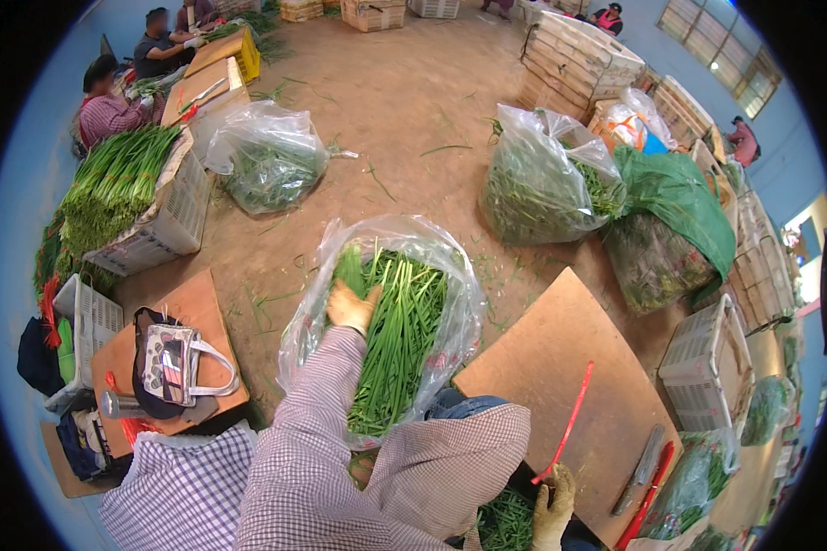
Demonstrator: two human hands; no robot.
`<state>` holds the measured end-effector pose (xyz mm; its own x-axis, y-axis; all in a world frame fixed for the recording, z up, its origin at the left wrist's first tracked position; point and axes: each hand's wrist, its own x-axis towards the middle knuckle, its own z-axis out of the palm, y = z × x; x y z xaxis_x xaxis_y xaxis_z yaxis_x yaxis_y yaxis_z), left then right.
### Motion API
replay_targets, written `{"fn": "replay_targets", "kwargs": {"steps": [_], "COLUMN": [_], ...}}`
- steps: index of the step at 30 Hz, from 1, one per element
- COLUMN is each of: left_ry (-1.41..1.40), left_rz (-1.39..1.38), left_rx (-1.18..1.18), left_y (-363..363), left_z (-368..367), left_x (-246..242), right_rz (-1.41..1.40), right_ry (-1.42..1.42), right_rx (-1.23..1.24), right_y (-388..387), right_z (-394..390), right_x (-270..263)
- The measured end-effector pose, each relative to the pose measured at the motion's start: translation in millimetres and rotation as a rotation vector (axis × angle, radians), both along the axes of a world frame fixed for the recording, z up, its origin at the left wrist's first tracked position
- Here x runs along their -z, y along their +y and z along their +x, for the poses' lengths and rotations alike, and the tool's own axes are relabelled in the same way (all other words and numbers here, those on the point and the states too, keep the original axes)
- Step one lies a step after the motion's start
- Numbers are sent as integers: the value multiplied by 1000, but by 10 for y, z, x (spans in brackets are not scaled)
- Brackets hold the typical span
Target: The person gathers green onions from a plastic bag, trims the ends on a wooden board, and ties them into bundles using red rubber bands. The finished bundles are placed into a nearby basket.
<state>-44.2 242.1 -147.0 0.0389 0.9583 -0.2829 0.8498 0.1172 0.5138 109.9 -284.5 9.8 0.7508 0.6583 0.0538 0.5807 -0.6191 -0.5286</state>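
Observation:
A clear plastic bag [465,275] stands open on the floor before me, with long green garlic chives [403,324] lying in it. My left hand [350,306], in a pale work glove, reaches inside. Its thumb is spread, and its fingers lie against a blurred clump of chives [349,265]; their grip is hidden. At the near edge of a brown board [565,344] is my gloved right hand [553,506]. A narrow red tie strip [573,423] runs across the board to its fingertips, but whether they pinch it is unclear. Cut greens [504,520] show beside that hand.
On the board's right lie a knife [639,468] and red ties [651,496]. A handbag [172,361] rests on the left board [203,303]. Stuffed plastic bags [544,186] and a crate [172,213] piled with chives stand ahead. Co-workers [114,110] sit far left.

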Motion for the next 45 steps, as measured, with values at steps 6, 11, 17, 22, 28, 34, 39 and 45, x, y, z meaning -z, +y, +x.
{"fn": "replay_targets", "kwargs": {"steps": [6,11,17,22,28,34,39,45], "left_ry": [313,342,-1142,-1373,-1495,-966,-1347,-508], "left_rz": [91,85,-358,-488,-593,-207,56,446], "left_rx": [399,275,-24,-191,98,511,127,507], "left_y": [-843,-414,115,-170,-448,-485,-982,-1664], "left_z": [681,747,-340,-974,-1052,-803,-236,-247], "left_x": [58,307,394,163,-196,-485,-781,-1530], "right_rz": [2,93,110,4,-174,156,367,253], "right_ry": [42,-15,-211,206,610,838,736,883], "right_rx": [-87,-192,-384,-670,-765,-854,-856,-342], "right_y": [487,790,1445,2682,4143,4302,4072,3490], "right_z": [28,192,485,524,109,-301,-527,-487], "right_x": [-149,-295,-640,-484,249,252,-16,-218]}}
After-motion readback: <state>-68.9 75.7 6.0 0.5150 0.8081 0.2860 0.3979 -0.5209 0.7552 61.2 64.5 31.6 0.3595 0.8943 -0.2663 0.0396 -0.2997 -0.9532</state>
